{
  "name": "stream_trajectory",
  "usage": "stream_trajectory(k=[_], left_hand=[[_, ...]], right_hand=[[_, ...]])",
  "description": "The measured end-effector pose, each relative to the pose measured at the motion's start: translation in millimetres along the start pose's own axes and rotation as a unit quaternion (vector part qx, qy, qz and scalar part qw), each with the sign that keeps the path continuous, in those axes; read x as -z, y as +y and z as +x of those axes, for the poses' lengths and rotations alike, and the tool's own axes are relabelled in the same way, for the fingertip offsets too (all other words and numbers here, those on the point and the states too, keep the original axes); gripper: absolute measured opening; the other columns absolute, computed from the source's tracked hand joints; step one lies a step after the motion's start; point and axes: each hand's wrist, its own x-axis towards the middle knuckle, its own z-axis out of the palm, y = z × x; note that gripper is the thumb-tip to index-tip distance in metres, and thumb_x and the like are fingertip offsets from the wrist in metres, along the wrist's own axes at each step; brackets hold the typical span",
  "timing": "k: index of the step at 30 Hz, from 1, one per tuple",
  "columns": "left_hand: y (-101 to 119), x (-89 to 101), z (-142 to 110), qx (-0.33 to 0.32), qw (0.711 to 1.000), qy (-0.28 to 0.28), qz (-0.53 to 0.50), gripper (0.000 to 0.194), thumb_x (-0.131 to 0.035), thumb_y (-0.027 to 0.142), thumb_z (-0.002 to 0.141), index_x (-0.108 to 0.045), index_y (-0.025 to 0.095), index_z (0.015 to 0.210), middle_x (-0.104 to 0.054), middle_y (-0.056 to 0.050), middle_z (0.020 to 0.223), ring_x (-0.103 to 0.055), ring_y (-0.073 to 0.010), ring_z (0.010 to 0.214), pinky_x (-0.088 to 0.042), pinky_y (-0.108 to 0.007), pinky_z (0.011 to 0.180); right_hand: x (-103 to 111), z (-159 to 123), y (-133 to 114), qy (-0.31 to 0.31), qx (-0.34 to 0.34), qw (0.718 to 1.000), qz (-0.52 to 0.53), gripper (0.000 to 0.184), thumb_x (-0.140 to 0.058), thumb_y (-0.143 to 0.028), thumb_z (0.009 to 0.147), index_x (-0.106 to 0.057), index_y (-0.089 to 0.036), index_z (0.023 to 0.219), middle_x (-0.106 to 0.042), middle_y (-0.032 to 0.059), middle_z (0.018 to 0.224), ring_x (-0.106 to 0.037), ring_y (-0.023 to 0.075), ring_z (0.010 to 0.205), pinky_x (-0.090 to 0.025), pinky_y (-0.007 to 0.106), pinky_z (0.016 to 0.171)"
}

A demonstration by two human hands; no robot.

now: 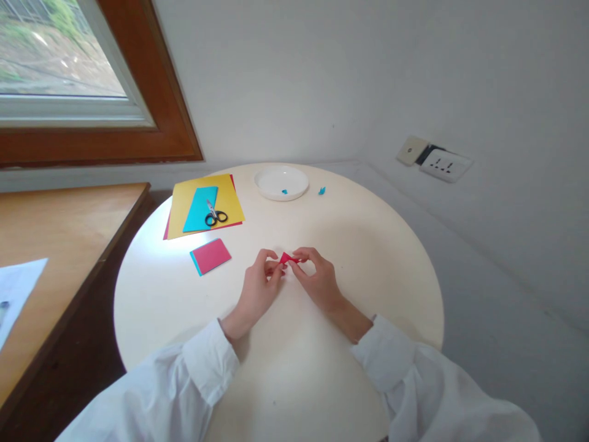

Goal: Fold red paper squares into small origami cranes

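On the far left of the round white table (368,258), a yellow sheet (181,205) lies over a red sheet (232,180) whose edges peek out; on top rest a blue paper strip (194,215) and, across it, black-handled scissors (216,217). Nearer, left of the hands, a small pink paper (212,255) partly covers a blue one (196,267), the closest obstacle to leftward movement. At the far side sits a white dish (276,178) with a small blue piece (284,191) inside, and another blue piece (322,191) stands on the tabletop just right of it. A wooden desk (64,221) flanks the table on the left, while the wall (285,80) closes off the far side and carries a socket (445,164) on the right. The table's curved edge leaves broad room to the right of the hands and between the forearms. Near the table's middle, the left hand (258,285) and right hand (321,279) both pinch the red folded paper (286,257) between thumbs and fingers. It is tiny, with a pointed peak facing the far side; its lower part is hidden by the fingertips.
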Motion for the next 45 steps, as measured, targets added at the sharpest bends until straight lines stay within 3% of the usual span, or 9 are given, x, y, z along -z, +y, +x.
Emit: stream_trajectory(k=[6, 10, 17, 31, 38, 45], left_hand=[[-3.4, -1.6, 0.6, 0.004, 0.999, -0.016, -0.052, 0.017, -0.051, 0.029, 0.082, -0.039, 0.022, 0.091, -0.071, -0.008, 0.081, -0.068, -0.0201, 0.077, -0.052, -0.031, 0.067], [-7.2, -3.1, 1.7, 0.002, 0.997, -0.02, -0.071, 0.02, -0.053, 0.031, 0.082, -0.039, 0.022, 0.092, -0.072, -0.008, 0.082, -0.069, -0.0207, 0.081, -0.052, -0.032, 0.069], [-6.8, -5.8, 0.5, -0.007, 0.994, -0.052, -0.099, 0.017, -0.051, 0.02, 0.081, -0.039, 0.022, 0.092, -0.07, -0.004, 0.075, -0.068, -0.0185, 0.08, -0.051, -0.033, 0.073], [-6.0, 1.3, 0.0, -0.034, 0.996, -0.066, -0.041, 0.014, -0.046, 0.013, 0.08, -0.04, 0.022, 0.089, -0.057, 0.005, 0.061, -0.055, -0.0098, 0.057, -0.039, -0.018, 0.054], [-6.1, 1.9, 4.5, -0.001, 0.992, -0.055, -0.116, 0.015, -0.055, 0.021, 0.078, -0.042, 0.021, 0.084, -0.06, 0.004, 0.059, -0.058, -0.0109, 0.056, -0.045, -0.022, 0.057], [-6.4, 3.8, 6.2, 0.003, 0.992, -0.055, -0.114, 0.014, -0.054, 0.02, 0.078, -0.042, 0.021, 0.086, -0.059, 0.005, 0.057, -0.058, -0.0107, 0.056, -0.046, -0.022, 0.056]], right_hand=[[3.3, 0.8, 1.6, 0.007, -0.027, 0.999, -0.018, 0.01, -0.063, -0.02, 0.074, -0.06, -0.02, 0.085, -0.068, 0.0036, 0.083, -0.063, 0.0171, 0.078, -0.052, 0.032, 0.071], [5.3, 1.5, 3.1, -0.003, 0.018, 1.0, -0.019, 0.003, -0.063, -0.019, 0.077, -0.063, -0.02, 0.079, -0.067, 0.0037, 0.08, -0.063, 0.0174, 0.079, -0.052, 0.033, 0.073], [7.7, 0.6, 2.8, -0.002, 0.093, 0.995, -0.041, 0.008, -0.061, -0.016, 0.078, -0.065, -0.022, 0.08, -0.068, 0.0044, 0.08, -0.062, 0.0177, 0.079, -0.052, 0.035, 0.072], [4.8, 1.5, 5.3, -0.029, 0.188, 0.977, -0.093, 0.014, -0.055, -0.012, 0.083, -0.065, -0.022, 0.087, -0.069, 0.0041, 0.083, -0.062, 0.0177, 0.082, -0.049, 0.033, 0.073], [3.4, 0.8, 10.1, -0.048, 0.204, 0.973, -0.098, 0.019, -0.052, -0.013, 0.084, -0.066, -0.023, 0.093, -0.068, 0.0053, 0.088, -0.061, 0.0191, 0.087, -0.049, 0.035, 0.075], [4.1, 0.7, 10.1, -0.073, 0.196, 0.971, -0.119, 0.023, -0.049, -0.014, 0.086, -0.066, -0.025, 0.097, -0.068, 0.0054, 0.091, -0.061, 0.0193, 0.09, -0.048, 0.036, 0.077]])
